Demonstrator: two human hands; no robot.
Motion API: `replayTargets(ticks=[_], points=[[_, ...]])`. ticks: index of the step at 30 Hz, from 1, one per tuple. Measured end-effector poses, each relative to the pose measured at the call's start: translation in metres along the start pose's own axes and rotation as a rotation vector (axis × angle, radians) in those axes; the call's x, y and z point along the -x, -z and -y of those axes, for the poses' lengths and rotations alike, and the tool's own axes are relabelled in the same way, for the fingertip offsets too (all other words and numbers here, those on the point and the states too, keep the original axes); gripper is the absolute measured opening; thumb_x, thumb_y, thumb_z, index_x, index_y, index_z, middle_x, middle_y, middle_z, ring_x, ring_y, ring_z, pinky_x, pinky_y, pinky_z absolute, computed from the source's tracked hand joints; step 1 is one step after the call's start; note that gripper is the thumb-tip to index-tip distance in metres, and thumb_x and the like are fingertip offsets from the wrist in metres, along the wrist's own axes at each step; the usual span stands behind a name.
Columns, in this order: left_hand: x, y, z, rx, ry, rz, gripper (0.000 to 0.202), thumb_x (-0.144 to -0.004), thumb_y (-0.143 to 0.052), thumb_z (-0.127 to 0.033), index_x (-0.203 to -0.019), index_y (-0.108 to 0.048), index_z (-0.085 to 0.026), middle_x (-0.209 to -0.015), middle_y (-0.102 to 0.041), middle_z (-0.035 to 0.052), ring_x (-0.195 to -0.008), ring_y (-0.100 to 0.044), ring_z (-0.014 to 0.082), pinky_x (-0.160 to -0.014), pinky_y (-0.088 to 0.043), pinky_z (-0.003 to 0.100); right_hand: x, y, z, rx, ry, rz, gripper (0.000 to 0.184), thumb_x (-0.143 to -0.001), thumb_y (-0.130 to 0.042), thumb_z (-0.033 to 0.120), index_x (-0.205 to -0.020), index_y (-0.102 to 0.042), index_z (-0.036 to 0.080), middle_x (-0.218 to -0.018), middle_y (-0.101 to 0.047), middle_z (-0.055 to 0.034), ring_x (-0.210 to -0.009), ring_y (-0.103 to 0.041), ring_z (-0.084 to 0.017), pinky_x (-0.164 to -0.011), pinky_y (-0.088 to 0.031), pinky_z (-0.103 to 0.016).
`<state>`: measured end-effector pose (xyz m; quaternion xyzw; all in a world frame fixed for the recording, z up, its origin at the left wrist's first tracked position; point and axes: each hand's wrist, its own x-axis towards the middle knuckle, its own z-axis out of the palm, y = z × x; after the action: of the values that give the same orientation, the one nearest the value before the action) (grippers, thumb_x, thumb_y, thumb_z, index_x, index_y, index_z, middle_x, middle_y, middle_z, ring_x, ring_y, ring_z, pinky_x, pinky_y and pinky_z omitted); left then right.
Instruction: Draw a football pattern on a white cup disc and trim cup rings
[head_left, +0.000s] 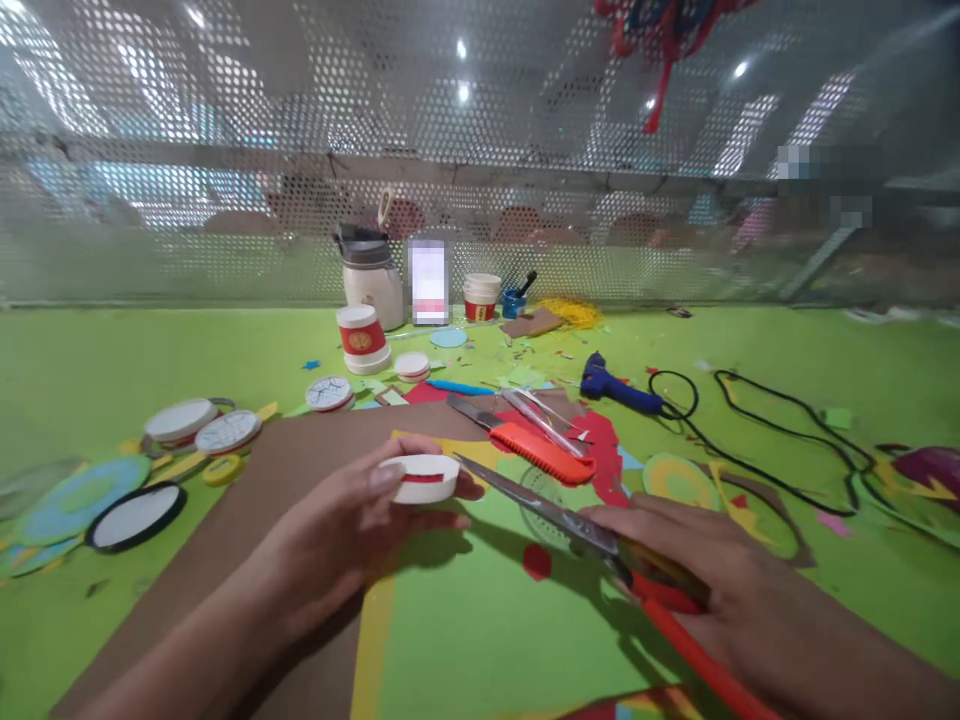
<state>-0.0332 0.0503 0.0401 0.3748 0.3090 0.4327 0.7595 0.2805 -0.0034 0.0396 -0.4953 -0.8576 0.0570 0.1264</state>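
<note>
My left hand [375, 500] is closed around a shallow white paper cup base [429, 466] with a strip of red on its side. My right hand [690, 560] grips a pair of scissors [551, 512] with red handles. Their blades look nearly together, and the tip points at the right edge of the cup base; whether it touches, I cannot tell. Beneath both hands lie green paper [480, 630] and a brown sheet [277, 480]. A small red paper circle [537, 562] rests on the green paper, below the blades.
An orange utility knife [540, 450] lies just beyond the scissors. Farther right is a blue glue gun [619, 388] with a looping black cord. Cut cup bases [229, 432] and paper rings [82, 500] lie at left. A kettle [371, 280], a phone [429, 285] and stacked cups [481, 297] stand behind.
</note>
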Motion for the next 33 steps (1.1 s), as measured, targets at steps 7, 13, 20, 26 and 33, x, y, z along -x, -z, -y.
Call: replayTargets(ticks=[7,13,20,26,33], points=[[-0.005,0.0,0.003,0.134,0.036,0.004,0.036,-0.091,-0.068,-0.037,-0.105,-0.081,-0.007,-0.094,-0.079,0.0203,-0.094,-0.074,0.0352,-0.089,-0.061,0.053,0.002,-0.005,-0.011,0.011,0.049,-0.11,0.045,-0.088,-0.057,0.025,-0.129,-0.076,0.021,-0.123,-0.079,-0.0147,-0.107,-0.079,-0.034,-0.085,-0.067,-0.048],[-0.007,0.001,0.005,0.227,0.075,-0.074,0.033,-0.088,-0.07,-0.034,-0.105,-0.079,-0.008,-0.081,-0.075,0.015,-0.077,-0.072,0.0265,-0.079,-0.062,0.042,-0.001,-0.002,0.0,0.102,0.217,-0.205,0.05,-0.079,-0.047,0.012,-0.118,-0.078,0.018,-0.112,-0.082,-0.0145,-0.101,-0.081,-0.028,-0.079,-0.068,-0.036],[-0.006,-0.003,0.009,0.256,0.11,-0.093,0.029,-0.087,-0.072,-0.035,-0.093,-0.078,-0.008,-0.071,-0.07,0.0103,-0.066,-0.066,0.0202,-0.068,-0.06,0.034,-0.003,-0.007,0.005,0.136,0.273,-0.277,0.049,-0.078,-0.046,0.009,-0.117,-0.074,0.015,-0.108,-0.082,-0.0167,-0.097,-0.081,-0.027,-0.074,-0.069,-0.03],[-0.005,-0.004,0.015,0.235,0.127,-0.07,0.03,-0.089,-0.067,-0.039,-0.094,-0.077,-0.011,-0.066,-0.068,0.0077,-0.059,-0.064,0.02,-0.061,-0.058,0.032,-0.003,-0.014,0.005,0.147,0.297,-0.348,0.046,-0.083,-0.049,0.011,-0.124,-0.066,0.019,-0.105,-0.081,-0.0138,-0.093,-0.081,-0.026,-0.071,-0.069,-0.032],[-0.008,-0.001,0.017,0.23,0.187,-0.054,0.035,-0.097,-0.056,-0.041,-0.093,-0.075,-0.012,-0.062,-0.065,0.0067,-0.054,-0.063,0.0194,-0.058,-0.058,0.033,-0.003,-0.014,0.009,0.133,0.313,-0.332,0.044,-0.086,-0.044,0.01,-0.124,-0.063,0.018,-0.096,-0.079,-0.0136,-0.085,-0.079,-0.026,-0.066,-0.066,-0.03]])
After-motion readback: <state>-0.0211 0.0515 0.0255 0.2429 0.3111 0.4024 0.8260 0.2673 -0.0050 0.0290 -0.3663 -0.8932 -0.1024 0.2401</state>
